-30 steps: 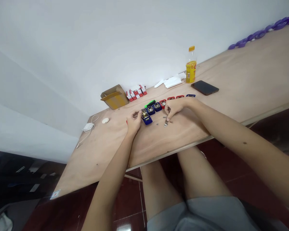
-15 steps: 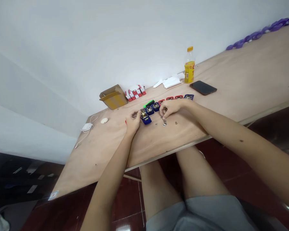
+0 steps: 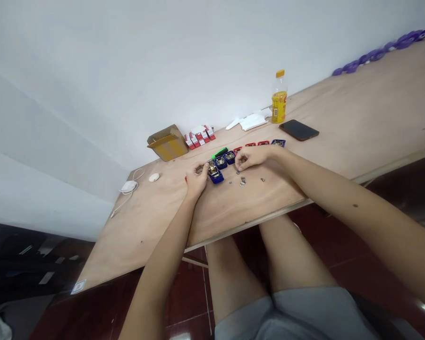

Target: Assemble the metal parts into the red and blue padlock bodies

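Observation:
My left hand (image 3: pixel 197 180) is closed on a blue casing (image 3: pixel 216 177) with brass-coloured metal parts inside, its thumb at the casing's left edge. A bit of red shows beside that hand's wrist side. My right hand (image 3: pixel 250 158) has its fingertips pinched together just above the table; whatever they hold, if anything, is hidden. Close below those fingertips lies a small metal piece (image 3: pixel 237 173). Nearer me are a little cluster of metal pieces (image 3: pixel 242 182) and a single small metal piece (image 3: pixel 262 179). A green-and-black screwdriver (image 3: pixel 220 153) lies behind the blue casing.
More blue casings (image 3: pixel 230 157) and red casings (image 3: pixel 263 143) with metal inside form a row. Behind stand an open cardboard box (image 3: pixel 168 144), red-and-white small boxes (image 3: pixel 200 137), white paper (image 3: pixel 253 121) and a yellow-labelled bottle (image 3: pixel 279 101). A phone (image 3: pixel 299 130) lies right; a white cable (image 3: pixel 129 187) left.
My right hand has lifted slightly away from the cluster of metal pieces. The single metal piece at the right has shifted a little rightward. My left hand keeps its hold on the blue casing.

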The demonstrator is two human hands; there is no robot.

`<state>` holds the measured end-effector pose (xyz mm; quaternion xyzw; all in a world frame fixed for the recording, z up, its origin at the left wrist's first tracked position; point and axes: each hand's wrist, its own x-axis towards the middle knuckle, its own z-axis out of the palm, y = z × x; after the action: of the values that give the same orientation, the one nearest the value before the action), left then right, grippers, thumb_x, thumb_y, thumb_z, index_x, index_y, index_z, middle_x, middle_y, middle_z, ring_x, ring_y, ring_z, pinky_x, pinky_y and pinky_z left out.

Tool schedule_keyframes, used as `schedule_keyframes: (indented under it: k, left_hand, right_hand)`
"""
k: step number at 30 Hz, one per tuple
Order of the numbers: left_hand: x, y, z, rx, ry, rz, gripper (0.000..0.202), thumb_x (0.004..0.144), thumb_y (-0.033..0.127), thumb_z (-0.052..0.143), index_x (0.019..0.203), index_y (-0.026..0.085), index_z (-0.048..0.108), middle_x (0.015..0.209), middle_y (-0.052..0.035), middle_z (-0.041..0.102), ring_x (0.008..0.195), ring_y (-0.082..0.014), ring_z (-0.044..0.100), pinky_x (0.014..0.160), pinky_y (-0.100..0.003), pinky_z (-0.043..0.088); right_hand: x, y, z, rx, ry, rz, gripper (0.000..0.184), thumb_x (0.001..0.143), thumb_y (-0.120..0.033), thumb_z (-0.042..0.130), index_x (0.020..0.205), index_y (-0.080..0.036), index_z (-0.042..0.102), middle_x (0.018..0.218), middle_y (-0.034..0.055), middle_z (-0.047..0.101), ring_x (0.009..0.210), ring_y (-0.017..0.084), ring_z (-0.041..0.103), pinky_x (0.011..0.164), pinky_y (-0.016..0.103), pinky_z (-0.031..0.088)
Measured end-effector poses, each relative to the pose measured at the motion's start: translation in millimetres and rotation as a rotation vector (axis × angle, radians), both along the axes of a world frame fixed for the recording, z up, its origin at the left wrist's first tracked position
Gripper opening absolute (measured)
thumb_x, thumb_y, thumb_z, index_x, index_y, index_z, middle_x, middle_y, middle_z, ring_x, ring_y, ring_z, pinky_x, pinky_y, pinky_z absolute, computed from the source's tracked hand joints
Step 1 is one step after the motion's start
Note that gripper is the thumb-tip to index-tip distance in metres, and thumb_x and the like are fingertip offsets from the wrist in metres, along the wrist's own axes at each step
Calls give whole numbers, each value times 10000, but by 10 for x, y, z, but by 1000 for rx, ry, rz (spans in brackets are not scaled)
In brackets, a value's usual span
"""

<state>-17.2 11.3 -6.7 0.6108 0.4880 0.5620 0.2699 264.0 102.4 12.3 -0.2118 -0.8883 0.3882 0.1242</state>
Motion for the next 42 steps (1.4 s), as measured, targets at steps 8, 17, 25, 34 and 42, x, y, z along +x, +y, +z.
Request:
schedule_keyframes:
  k: [8, 17, 25, 34, 42]
  left_hand:
    - [25, -44, 25, -28, 42, -114, 461, 806, 610, 850, 865, 161, 761, 793, -65, 755, 635, -153, 658, 553, -250, 524]
    - [80, -58, -12, -50, 59, -195, 472, 818, 627, 842, 880, 164, 773, 784, -73, 757, 627, -163, 666, 554, -267, 550]
    - [70, -46, -36, -69, 43, -199, 429, 832, 588, 841, 906, 170, 783, 813, -81, 768, 650, -170, 681, 573, -270, 562]
    - [62, -47, -37, -73, 54, -181, 404, 839, 559, 839, 903, 165, 779, 810, -79, 762, 672, -178, 694, 582, -269, 563]
    - [77, -52, -26, -89, 32, -179, 420, 817, 570, 856, 899, 165, 780, 787, -73, 761, 618, -167, 673, 554, -272, 554]
  right_hand:
    - [-440, -193, -149, -54, 468, -218, 293, 855, -434, 783, 975, -167, 779, 997, 84, 804, 918, 221, 714, 876, 368, 541]
    - [-554, -184, -225, -118, 553, -195, 298, 787, -400, 842, 967, -167, 798, 1008, 71, 815, 956, 225, 738, 914, 374, 570]
    - [-554, -209, -194, -96, 555, -185, 286, 792, -397, 833, 952, -161, 814, 989, 70, 820, 934, 227, 744, 908, 379, 570]
    - [-535, -177, -208, -54, 554, -194, 233, 779, -342, 826, 932, -167, 839, 956, 69, 835, 901, 228, 757, 859, 354, 579]
    - [-544, -163, -233, -57, 570, -209, 214, 763, -309, 817, 926, -173, 846, 942, 67, 832, 881, 222, 759, 808, 333, 588]
